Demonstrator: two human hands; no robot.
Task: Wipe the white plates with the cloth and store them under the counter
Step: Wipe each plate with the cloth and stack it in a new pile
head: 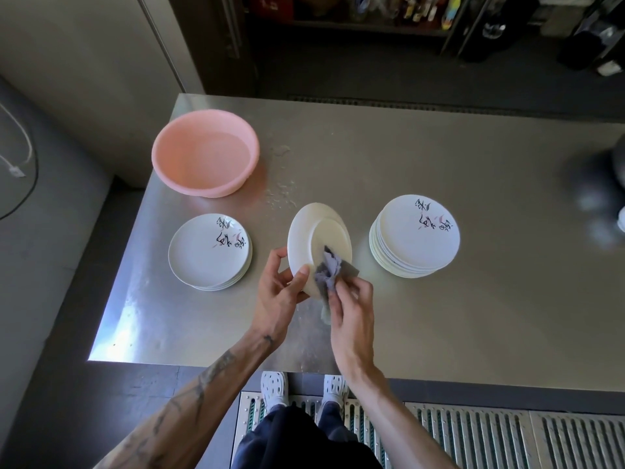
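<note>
The left hand point(275, 292) grips the tilted white plate point(318, 245) at its lower rim, above the worktop point(439, 316). The right hand point(351, 309) pinches the grey cloth point(328, 270) against the plate's underside.

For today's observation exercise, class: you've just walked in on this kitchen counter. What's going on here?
A person at a steel counter is wiping a white plate. The left hand grips it by the rim, underside showing, while the right hand holds a grey cloth against it. A short stack of plates sits to its left, a taller stack to its right, and a pink basin of water stands behind.
</note>
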